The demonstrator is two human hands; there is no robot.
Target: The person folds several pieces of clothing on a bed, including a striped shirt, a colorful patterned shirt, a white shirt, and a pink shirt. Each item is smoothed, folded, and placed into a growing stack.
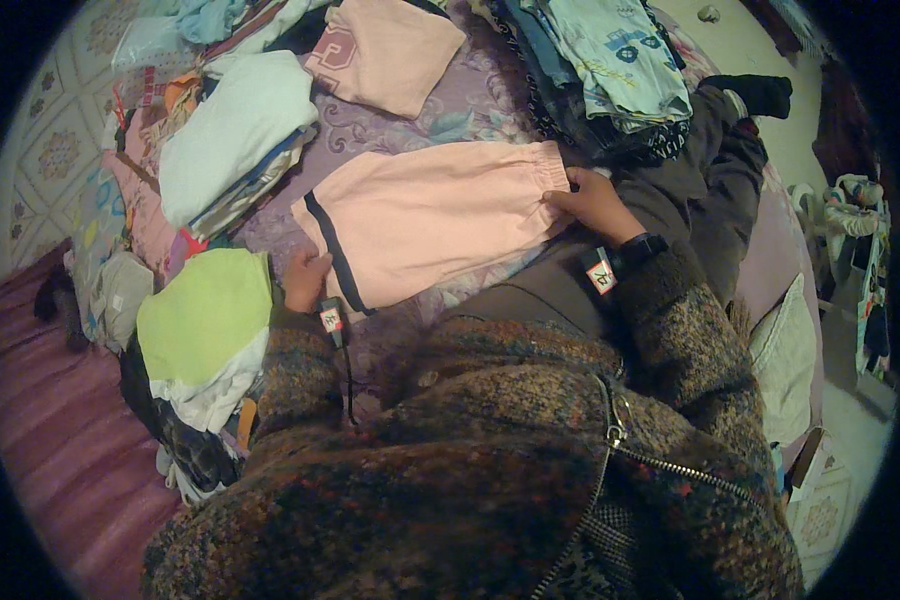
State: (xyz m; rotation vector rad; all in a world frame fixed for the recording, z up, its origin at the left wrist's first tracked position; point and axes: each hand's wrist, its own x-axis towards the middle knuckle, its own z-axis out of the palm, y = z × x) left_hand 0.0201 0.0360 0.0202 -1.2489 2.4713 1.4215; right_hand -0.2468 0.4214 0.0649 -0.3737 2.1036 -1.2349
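Note:
A pair of pink pants or shorts (435, 217), folded lengthwise, lies across the purple patterned bedding in front of me. My right hand (596, 201) pinches its gathered elastic waistband between thumb and fingers. At the other end, near a dark stripe, my left hand (306, 279) holds the edge of the cloth. Beyond it lies a folded pink garment (390, 56) with a darker letter print. A stack of folded clothes with a white one on top (240, 127) is to the upper left.
A lime green and white garment (206, 315) lies beside my left forearm. At the upper right is a pile of folded printed clothes (622, 60). My legs in dark trousers (667, 187) stretch to the right. A pale cloth (784, 367) lies by my right elbow.

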